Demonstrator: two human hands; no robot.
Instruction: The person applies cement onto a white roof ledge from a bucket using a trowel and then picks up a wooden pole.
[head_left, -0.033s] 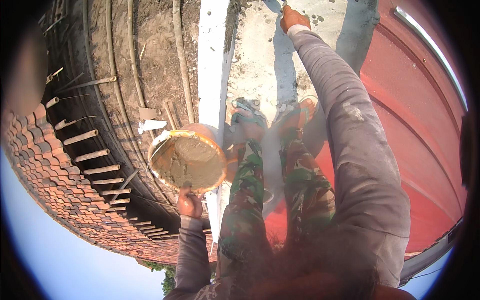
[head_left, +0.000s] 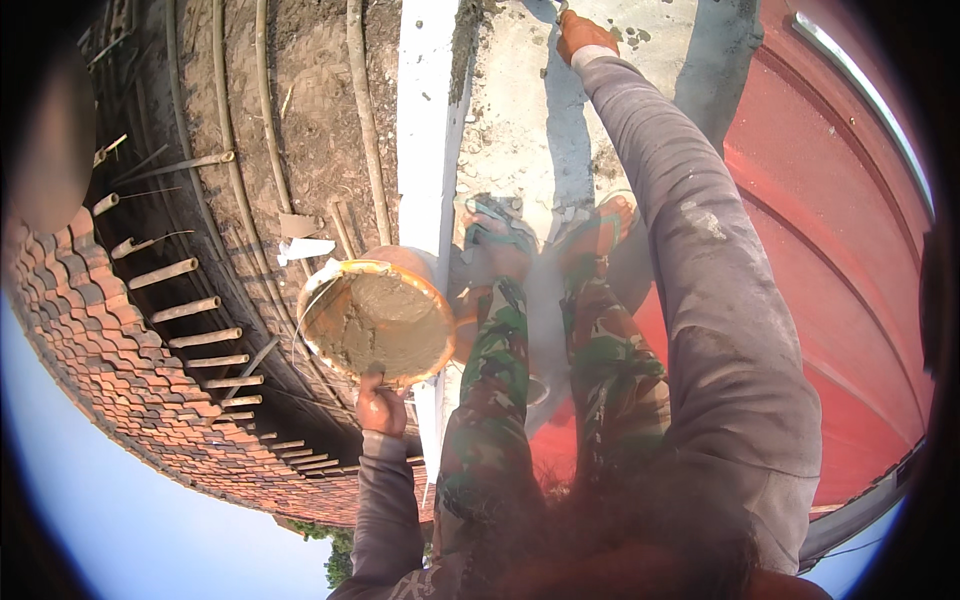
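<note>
My left hand [head_left: 381, 408] grips the near rim of an orange bucket [head_left: 428, 284], the thumb over its edge. Wet grey-brown mortar [head_left: 385, 325] lies in the bucket, which tilts so that its mouth faces me. My right arm is stretched far forward. At the top edge of the picture my right hand [head_left: 582, 36] is closed round what looks like a trowel handle [head_left: 563, 7]; most of that tool is out of view. Beneath this hand is a pale cement surface [head_left: 515, 110] with dark mortar spots.
My feet in sandals [head_left: 500, 235] stand on the cement strip. A white ledge [head_left: 424, 130] runs along its left side. Red metal roofing [head_left: 800, 200] slopes on the right. At left, bamboo poles [head_left: 222, 110] lie over dirt, beside a tiled roof [head_left: 110, 310] with protruding bamboo ends.
My right hand has shifted very slightly up and left. The left hand and the bucket stay in place.
</note>
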